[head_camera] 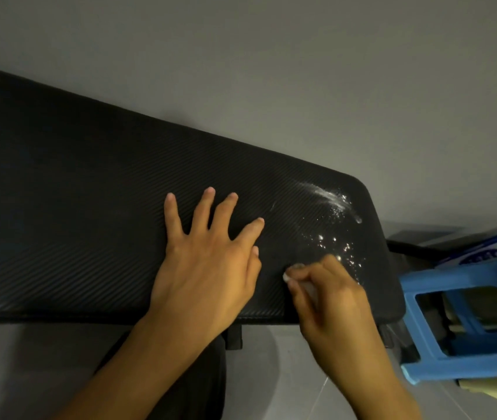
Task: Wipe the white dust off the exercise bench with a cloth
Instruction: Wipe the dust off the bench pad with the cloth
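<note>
Nearest me, my right hand (329, 295) is curled tight round a small pale wad, which I take to be the cloth (287, 277). Only a corner of it pokes out past my fingertips, down on the bench (74, 207) not far from its near edge. Just to the left, and not touching it, my left hand (207, 259) lies flat on the padding with fingers straight and spread, holding nothing; I judge it is bracing.

The bench's long axis runs from far left across to its rounded end on my right, so I am working at that right end. The white dust (329, 197) lies beyond my right hand and to its right. Loose specks start just past the knuckles, and a thicker streak sits further off near the far corner.

My right hand is plainly the nearer one; the left is well apart from the powder. I judge the next stroke should go away from me and rightward, without flicking grains off the end toward the blue stool (459, 278) beside it.
</note>
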